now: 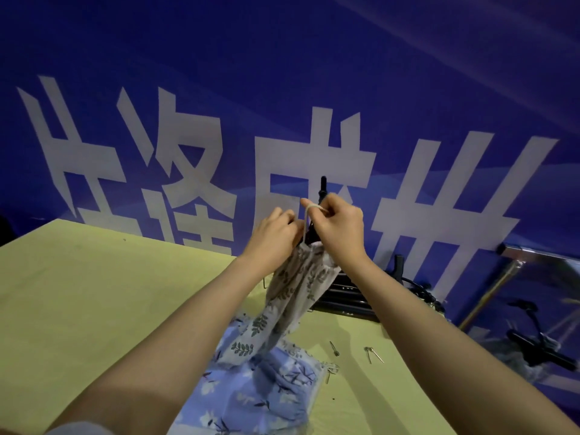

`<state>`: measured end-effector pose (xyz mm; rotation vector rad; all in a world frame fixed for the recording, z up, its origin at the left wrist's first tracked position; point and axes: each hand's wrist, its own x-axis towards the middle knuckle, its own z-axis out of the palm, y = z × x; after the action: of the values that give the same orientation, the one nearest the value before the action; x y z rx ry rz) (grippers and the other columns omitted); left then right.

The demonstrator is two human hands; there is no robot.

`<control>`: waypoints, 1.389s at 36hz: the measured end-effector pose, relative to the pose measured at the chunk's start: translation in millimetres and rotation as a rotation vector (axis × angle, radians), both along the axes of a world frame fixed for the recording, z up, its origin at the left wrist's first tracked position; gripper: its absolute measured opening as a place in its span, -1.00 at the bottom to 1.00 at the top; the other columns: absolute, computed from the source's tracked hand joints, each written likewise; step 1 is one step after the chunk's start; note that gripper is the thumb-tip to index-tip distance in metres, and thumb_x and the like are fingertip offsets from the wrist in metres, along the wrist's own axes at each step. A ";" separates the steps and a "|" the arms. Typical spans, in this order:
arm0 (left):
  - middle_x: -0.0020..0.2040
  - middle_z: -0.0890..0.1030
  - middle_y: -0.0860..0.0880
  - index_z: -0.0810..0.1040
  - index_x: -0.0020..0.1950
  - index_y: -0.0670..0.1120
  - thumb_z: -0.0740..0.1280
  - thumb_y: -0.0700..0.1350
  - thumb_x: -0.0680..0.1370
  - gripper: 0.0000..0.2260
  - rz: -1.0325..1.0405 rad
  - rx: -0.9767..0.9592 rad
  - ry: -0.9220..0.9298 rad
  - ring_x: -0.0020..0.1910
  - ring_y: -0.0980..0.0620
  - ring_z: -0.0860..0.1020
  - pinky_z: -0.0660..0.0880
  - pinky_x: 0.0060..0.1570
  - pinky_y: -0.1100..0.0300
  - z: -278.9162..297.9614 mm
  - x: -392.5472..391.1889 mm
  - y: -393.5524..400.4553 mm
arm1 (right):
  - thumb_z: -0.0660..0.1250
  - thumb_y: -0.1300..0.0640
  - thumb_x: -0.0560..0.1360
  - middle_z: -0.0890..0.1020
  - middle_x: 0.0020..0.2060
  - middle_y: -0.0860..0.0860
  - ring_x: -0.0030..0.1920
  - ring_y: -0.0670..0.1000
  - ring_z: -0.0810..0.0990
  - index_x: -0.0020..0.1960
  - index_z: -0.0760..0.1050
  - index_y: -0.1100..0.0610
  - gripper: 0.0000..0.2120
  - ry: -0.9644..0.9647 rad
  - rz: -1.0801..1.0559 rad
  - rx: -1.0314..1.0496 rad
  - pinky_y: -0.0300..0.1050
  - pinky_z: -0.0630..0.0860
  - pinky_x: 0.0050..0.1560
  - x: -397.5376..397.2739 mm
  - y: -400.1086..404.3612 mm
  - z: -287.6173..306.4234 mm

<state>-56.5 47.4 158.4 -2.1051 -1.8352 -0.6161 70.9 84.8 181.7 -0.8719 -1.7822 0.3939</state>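
Observation:
A white cloth with a grey leaf print (295,290) hangs lifted above the yellow-green table (94,293). My left hand (273,232) grips its gathered top edge. My right hand (337,224) pinches a thin white cord (309,211) that loops over a finger and runs down into the cloth's top. The cloth's lower end trails onto a folded blue floral fabric (266,387) lying on the table. Behind my hands a black upright post (323,186) rises, mostly hidden by them.
Several metal safety pins (373,354) lie on the table right of the fabrics. A black stand base (348,296) sits at the table's far edge. A blue wall with large white characters (201,171) stands behind. Black gear (539,350) lies at the right.

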 end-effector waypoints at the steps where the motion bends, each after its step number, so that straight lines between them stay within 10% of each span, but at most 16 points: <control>1: 0.08 0.50 -0.18 0.53 0.14 -0.22 0.19 -0.22 0.58 -0.80 -0.015 -0.007 -0.026 0.13 -0.20 0.38 0.32 -0.07 0.00 2.6 -0.7 -0.2 | 0.39 -0.01 0.48 0.33 -0.54 -0.06 -0.48 -0.02 0.32 -0.40 0.23 0.05 -0.58 -0.007 -0.011 0.033 -0.02 0.33 -0.43 -0.8 2.5 8.2; 28: 0.30 0.50 -0.14 0.48 0.30 -0.13 0.10 -0.08 0.63 -0.69 -0.089 -0.192 -0.709 0.30 -0.14 0.43 0.36 0.26 0.04 30.2 48.3 3.6 | 0.37 0.13 0.51 0.29 -0.63 -0.12 -0.53 -0.15 0.27 -0.47 0.25 0.11 -0.55 0.230 0.142 0.001 -0.32 0.33 -0.39 36.1 6.8 81.3; 32: 0.22 0.57 -0.13 0.48 0.29 0.01 -0.01 0.19 0.56 -0.54 -0.126 -0.190 -0.676 0.29 -0.19 0.37 0.27 0.31 -0.03 29.2 62.4 6.2 | 0.37 0.12 0.50 0.28 -0.60 -0.11 -0.52 -0.13 0.25 -0.47 0.25 0.13 -0.55 0.230 0.115 0.001 -0.01 0.49 -0.23 52.7 6.9 82.7; 35: 0.10 0.62 -0.06 0.47 0.24 0.08 -0.03 0.33 0.46 -0.46 -0.185 -0.170 -0.722 0.18 -0.16 0.49 0.41 0.22 -0.14 30.9 79.4 9.9 | 0.38 0.14 0.50 0.28 -0.61 -0.11 -0.52 -0.13 0.26 -0.48 0.25 0.08 -0.54 0.238 0.096 -0.002 -0.24 0.36 -0.37 69.0 5.6 83.7; 42: 0.04 0.56 -0.06 0.45 0.22 0.05 0.14 -0.02 0.60 -0.78 -0.246 -0.246 -0.730 0.08 -0.12 0.52 0.48 0.04 0.04 46.0 146.9 17.2 | 0.39 0.18 0.49 0.29 -0.56 -0.01 -0.51 -0.14 0.24 -0.46 0.28 0.20 -0.57 0.249 0.087 0.032 -0.41 0.30 -0.39 117.6 -3.5 93.4; 50: -0.10 0.55 -0.17 0.48 0.11 -0.15 0.09 -0.06 0.65 -0.76 -0.179 -0.255 -0.611 0.11 -0.20 0.46 0.35 0.04 0.09 48.4 224.9 9.3 | 0.39 0.21 0.48 0.26 -0.57 -0.01 -0.47 -0.05 0.22 -0.48 0.21 0.15 -0.53 0.313 0.006 0.039 -0.02 0.46 -0.27 188.8 -14.9 102.3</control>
<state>168.5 56.7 206.8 -2.4551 -2.1282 -1.2428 259.7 69.9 284.0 -0.7331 -1.4988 0.4715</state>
